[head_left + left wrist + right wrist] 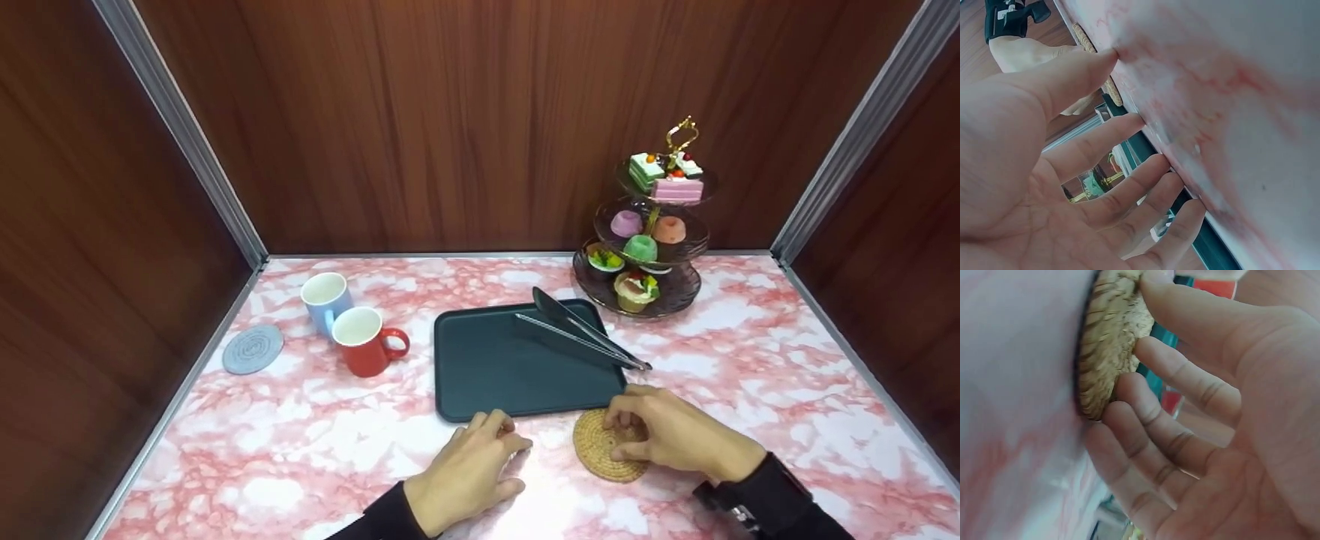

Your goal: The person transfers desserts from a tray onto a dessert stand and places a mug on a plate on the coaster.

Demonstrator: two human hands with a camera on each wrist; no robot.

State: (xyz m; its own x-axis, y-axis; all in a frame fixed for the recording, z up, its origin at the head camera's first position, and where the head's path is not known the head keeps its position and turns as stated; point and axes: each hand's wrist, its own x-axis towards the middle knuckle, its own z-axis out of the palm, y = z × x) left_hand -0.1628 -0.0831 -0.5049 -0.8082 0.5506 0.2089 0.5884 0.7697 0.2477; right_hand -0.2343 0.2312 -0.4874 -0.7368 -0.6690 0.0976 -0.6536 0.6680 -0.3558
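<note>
A round woven straw coaster (598, 456) lies on the table in front of the dark tray's right corner. My right hand (667, 433) is over its right side, thumb and fingers spread apart. In the right wrist view the fingertips (1129, 385) rest at the coaster's braided edge (1098, 349), and the coaster lies flat. My left hand (472, 469) stands by the tray's front edge, fingers loosely bent and fingertips at the tabletop. Nothing lies between its thumb and fingers in the left wrist view. The dark green tray (487, 367) carries a pair of tongs (581, 330), handle end past the right rim.
A red mug (364, 349) and a light blue mug (324, 296) stand left of the tray, near a grey round coaster (253, 349). At the back right rises a three-tier stand (679, 289) with cakes and cupcakes. Wooden panels (450, 127) enclose the table.
</note>
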